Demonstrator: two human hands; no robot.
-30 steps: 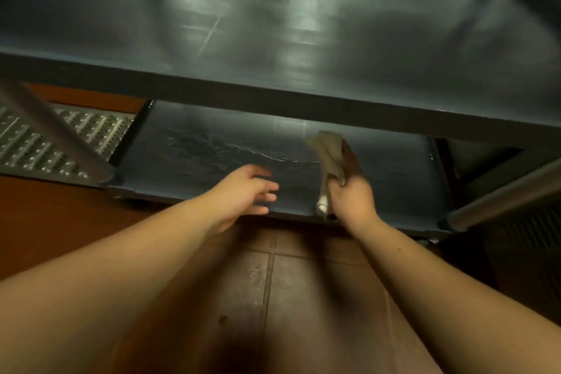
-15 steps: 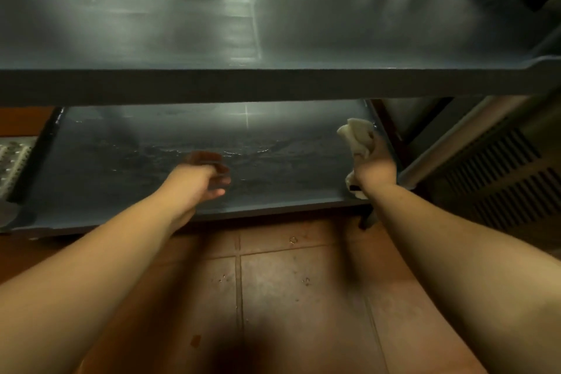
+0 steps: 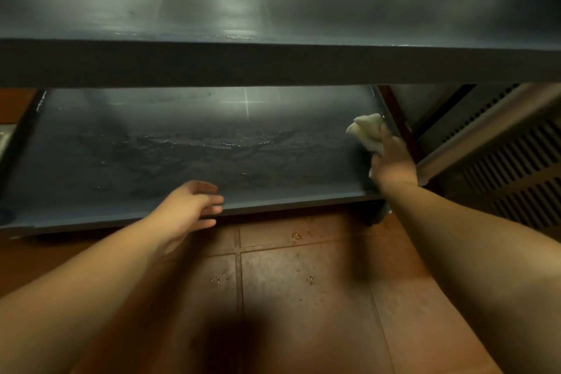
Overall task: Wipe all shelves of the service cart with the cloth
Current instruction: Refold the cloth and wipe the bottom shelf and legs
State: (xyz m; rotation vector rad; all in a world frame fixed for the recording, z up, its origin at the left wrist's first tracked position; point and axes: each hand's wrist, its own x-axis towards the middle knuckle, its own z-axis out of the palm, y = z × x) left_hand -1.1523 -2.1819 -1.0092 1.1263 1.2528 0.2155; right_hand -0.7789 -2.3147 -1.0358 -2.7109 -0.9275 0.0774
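Cloth [image 3: 365, 130] (soft, limp; best bunched) is clutched by right hand [image 3: 391, 158] at three o'clock of lower shelf [image 3: 182, 161]; left hand [image 3: 191, 206] is kept slack, empty.

Dim, warm light. The upper shelf [image 3: 273, 3] shows soft pale glare bands, smeared and out of focus. The lower shelf [image 3: 182, 155] carries a bright cross-shaped glint near its back and small wet highlights. A dark shadow pools on the floor [image 3: 303, 282] at bottom centre. Wide-angle bending curves the edges; the forearms blur.
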